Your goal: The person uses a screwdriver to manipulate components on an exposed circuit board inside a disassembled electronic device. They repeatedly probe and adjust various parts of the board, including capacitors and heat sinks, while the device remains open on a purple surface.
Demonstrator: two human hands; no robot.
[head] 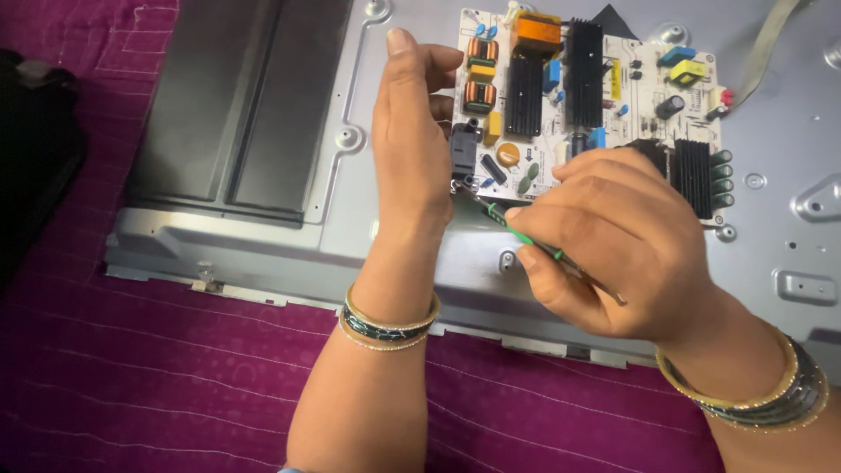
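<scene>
Now the right hand point(613, 250) is gripping a thin screwdriver point(526, 238) with a green band on its shaft, fingers closed around it, and the tip is pointing at the lower left corner of a white circuit board point(644, 83) (whether the tip is actually seated in a screw cannot be told). The left hand point(412, 144) is standing upright on its edge just beside the board's left side, fingers straight and close together, holding nothing that can be seen; its fingertips are reaching up near the copper coils point(481, 72) at the board's left edge. The circuit board is sitting on a large grey metal back panel point(788, 210), toward that panel's upper middle, and is carrying black finned heat sinks point(584, 74), an orange transformer point(536, 31) and a row of dark capacitors point(720, 180). The panel is lying on a magenta cloth point(158, 385), its near edge running across the middle of the view. Both wrists are wearing gold and dark bangles point(390, 322).
</scene>
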